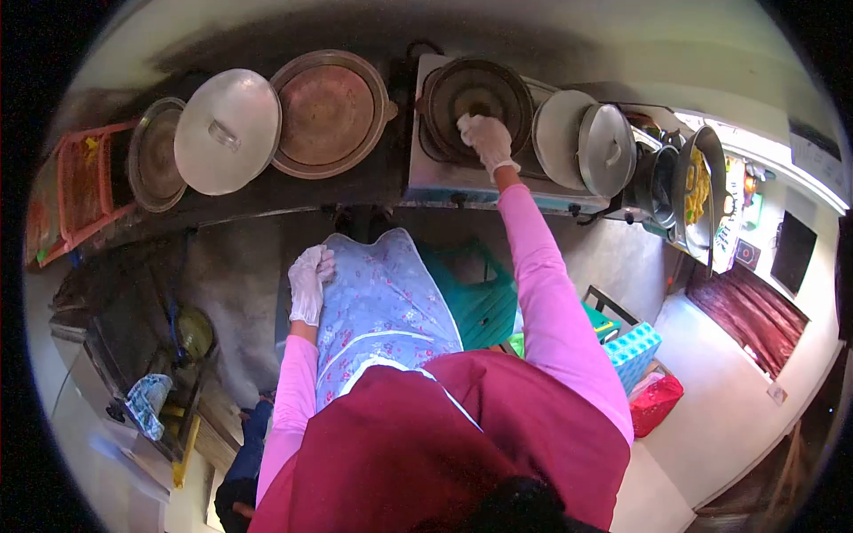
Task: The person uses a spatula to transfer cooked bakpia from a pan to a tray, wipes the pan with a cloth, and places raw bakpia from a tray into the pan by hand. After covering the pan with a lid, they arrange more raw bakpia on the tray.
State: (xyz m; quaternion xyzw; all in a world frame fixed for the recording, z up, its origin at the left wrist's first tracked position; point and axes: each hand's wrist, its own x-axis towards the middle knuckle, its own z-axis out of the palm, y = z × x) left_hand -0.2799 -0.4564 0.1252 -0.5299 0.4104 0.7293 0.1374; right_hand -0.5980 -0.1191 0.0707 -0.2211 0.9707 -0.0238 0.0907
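Observation:
My right hand [487, 142], in a clear glove, reaches down into a dark round pan [444, 102] on the stove [426, 173]. Its fingers are bent and pressed together near the pan's bottom; whatever they may hold is too dark to make out. My left hand [309, 280], gloved as well, hangs low at the side of the flowered blue apron [378, 289]. Its fingers are curled in, and nothing shows in them. Right of the pan, a plain pale lid [560, 138] and a lid with a handle [606, 151] lean side by side.
Left along the counter are a wide brown pan [329, 111], a silver lid [227, 147], another pan [155, 160] and an orange basket [89, 191]. At right stands a pan of yellow food [699, 186]. A green plastic chair [475, 298] is below the stove.

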